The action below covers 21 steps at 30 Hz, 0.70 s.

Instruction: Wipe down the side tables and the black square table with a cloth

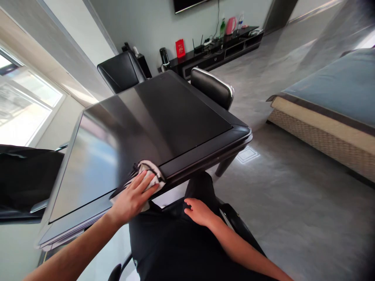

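Observation:
My left hand (133, 199) presses a bunched white-and-dark cloth (156, 171) onto the near edge of the black dining table (181, 117). Its fingers lie over the top of the cloth, which partly hangs past the table's rim. My right hand (197, 211) rests on my dark-clothed thigh, below the table edge. It holds nothing that I can see; its visible fingers are slightly bent and apart, while the rest are hidden beneath the hand.
Black chairs stand around the table: one at the far side (121, 70), one at the right (212, 86) and one at the left (26, 183). Right of them is a bed (328, 113). A low black TV cabinet (216, 58) with several items lines the wall.

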Each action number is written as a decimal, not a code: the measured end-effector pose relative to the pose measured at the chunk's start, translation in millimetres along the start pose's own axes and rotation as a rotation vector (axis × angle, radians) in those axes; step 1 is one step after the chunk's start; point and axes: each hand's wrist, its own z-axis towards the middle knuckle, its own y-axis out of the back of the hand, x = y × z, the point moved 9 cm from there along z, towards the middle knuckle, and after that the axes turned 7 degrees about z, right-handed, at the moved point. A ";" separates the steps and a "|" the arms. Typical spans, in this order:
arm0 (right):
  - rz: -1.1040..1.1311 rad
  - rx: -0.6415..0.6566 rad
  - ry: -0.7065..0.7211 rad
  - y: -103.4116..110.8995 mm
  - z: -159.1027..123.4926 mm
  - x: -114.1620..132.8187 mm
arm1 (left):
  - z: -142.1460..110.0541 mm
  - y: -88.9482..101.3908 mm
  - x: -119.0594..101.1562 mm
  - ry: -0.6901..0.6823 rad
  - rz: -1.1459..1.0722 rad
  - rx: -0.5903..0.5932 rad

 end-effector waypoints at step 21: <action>0.080 0.004 0.010 7.4 1.1 4.3 | 116.6 -17.0 -28.2 -0.096 -0.013 -0.063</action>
